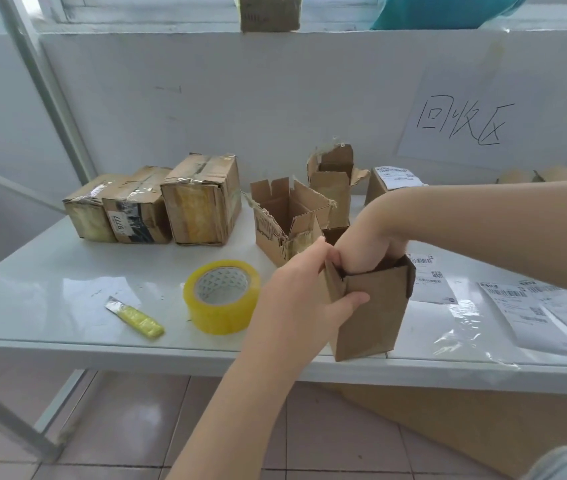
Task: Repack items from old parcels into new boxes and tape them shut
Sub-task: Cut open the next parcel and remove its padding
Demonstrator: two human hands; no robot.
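Left hand (306, 292) grips box (372, 317) wall; right hand (368, 251) sunk inside, fingers hidden.

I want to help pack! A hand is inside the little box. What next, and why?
Probably lift the right hand out of the small box that the left hand grips. Its top stands open and the tape roll lies beside it, so closing likely follows.
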